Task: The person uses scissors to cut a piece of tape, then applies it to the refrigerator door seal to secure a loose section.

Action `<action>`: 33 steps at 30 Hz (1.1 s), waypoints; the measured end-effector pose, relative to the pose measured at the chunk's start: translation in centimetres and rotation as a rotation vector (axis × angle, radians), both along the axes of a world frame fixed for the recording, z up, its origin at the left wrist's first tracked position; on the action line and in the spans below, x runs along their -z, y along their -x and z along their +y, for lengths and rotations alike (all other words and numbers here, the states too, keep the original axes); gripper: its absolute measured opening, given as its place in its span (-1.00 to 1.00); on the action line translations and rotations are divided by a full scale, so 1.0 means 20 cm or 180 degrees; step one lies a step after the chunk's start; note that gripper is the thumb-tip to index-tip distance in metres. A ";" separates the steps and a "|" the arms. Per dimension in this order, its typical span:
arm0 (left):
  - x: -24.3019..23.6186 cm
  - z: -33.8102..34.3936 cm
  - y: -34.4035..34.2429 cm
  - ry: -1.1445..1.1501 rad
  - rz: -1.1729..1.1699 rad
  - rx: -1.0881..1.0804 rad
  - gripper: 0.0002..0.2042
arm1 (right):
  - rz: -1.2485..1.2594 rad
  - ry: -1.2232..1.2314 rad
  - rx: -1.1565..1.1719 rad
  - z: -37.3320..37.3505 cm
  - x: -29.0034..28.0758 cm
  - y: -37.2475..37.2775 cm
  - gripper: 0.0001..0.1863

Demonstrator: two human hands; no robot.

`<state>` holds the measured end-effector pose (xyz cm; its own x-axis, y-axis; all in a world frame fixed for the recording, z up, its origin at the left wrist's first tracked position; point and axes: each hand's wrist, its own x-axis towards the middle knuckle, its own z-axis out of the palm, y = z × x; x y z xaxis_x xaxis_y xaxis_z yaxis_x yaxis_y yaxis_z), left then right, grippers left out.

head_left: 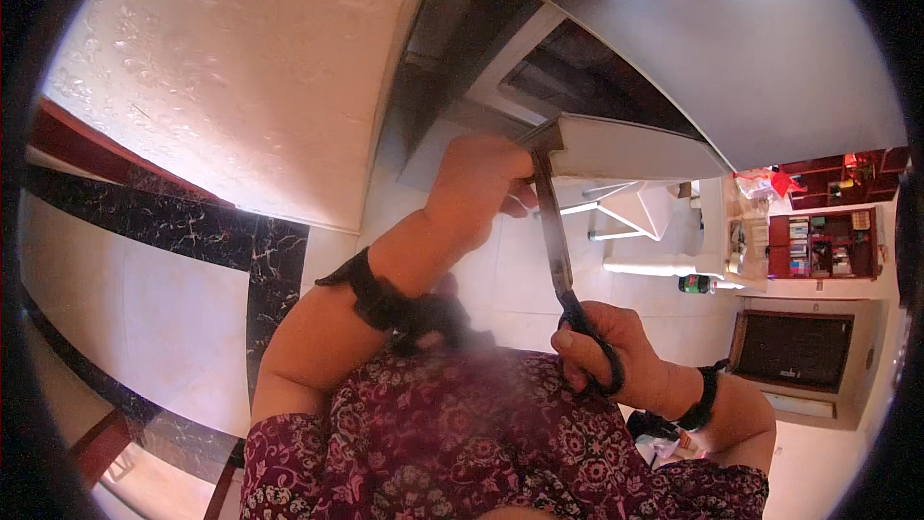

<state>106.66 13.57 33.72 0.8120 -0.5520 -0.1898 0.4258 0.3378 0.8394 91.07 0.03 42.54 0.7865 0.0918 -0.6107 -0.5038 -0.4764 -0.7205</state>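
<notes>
My right hand (pixel 621 351) grips a pair of scissors (pixel 555 241) by the dark handles, with its thumb and fingers in and around the loops. The long metal blades look closed together and point away from me, their tips at the corner of a whitish panel (pixel 630 149). Just left of the tips, my left hand (pixel 486 173) is curled, its fingertips near that corner and the blades. What its fingers hold, if anything, is hidden. Dark bands circle both my wrists.
A large grey metallic panel (pixel 722 48) hangs at the upper right, beside a dark recess (pixel 587 67). A pale embossed surface (pixel 231 77) stands on the left. Further off are a white frame (pixel 630 217), shelves (pixel 828 243) and a dark door (pixel 794 347).
</notes>
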 end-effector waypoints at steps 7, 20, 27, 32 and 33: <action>0.11 -0.01 -0.03 0.0536 0.0447 -0.0279 -0.81 | -0.0028 0.0112 0.0014 -0.02 -0.03 -0.01 -0.76; 0.28 -0.02 0.12 -0.0949 -0.2635 -0.2110 -0.85 | -0.4117 0.2092 -0.0115 -0.42 0.13 -0.60 -0.73; 0.24 -0.09 0.24 -0.1752 -0.3409 -0.1728 -0.56 | -0.3827 0.1857 0.0202 -0.41 0.24 -0.73 -0.81; 0.22 -0.18 0.28 -0.2012 -0.3139 -0.1760 -0.39 | -0.3689 0.1783 0.0421 -0.36 0.25 -0.74 -0.81; 0.21 -0.20 0.29 -0.1985 -0.3082 -0.1864 -0.39 | -0.3764 0.1756 0.0414 -0.38 0.26 -0.74 -0.81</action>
<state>100.96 9.51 29.44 0.8524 -0.1008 0.5130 -0.5183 -0.2918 0.8039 105.89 -7.52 37.30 0.8533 -0.0635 0.5175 0.2300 -0.8449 -0.4829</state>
